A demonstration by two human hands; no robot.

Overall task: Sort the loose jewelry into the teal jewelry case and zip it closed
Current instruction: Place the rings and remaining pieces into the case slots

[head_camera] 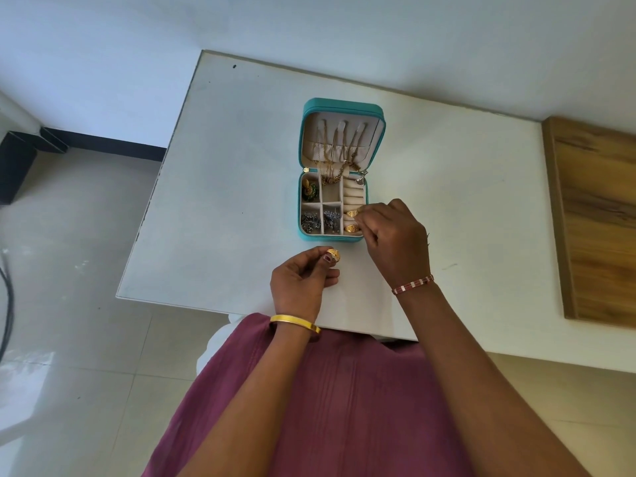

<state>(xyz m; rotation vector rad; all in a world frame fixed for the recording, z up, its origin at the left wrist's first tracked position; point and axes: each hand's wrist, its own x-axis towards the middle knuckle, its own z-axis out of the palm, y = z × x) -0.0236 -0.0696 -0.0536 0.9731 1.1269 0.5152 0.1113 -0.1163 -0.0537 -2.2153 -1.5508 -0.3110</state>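
Your case (333, 232) lies open on the desk (223, 201), lid tipped back, chains (339, 156) hanging from the lid's hooks and spilling over the hinge. At the case's right edge, your right hand (395, 235) has its fingertips pinched together on a gold ring (353, 213) in the ring rolls; a second ring (351, 229) already sits one slot nearer you. Just in front of the case, your left hand (303, 284) pinches a third gold ring (333, 253) between thumb and forefinger, held above the desk.

These rings look light, hard and smooth, so they will likely slip or roll if you loosen your pinch. Hold each by the sides of its band and press the band down between two padded rolls, which should give softly and grip it. The earrings (311, 220) in the case's left compartments look small and spiky; leave them be. The case itself looks light, so steady its base when you come to zip it.
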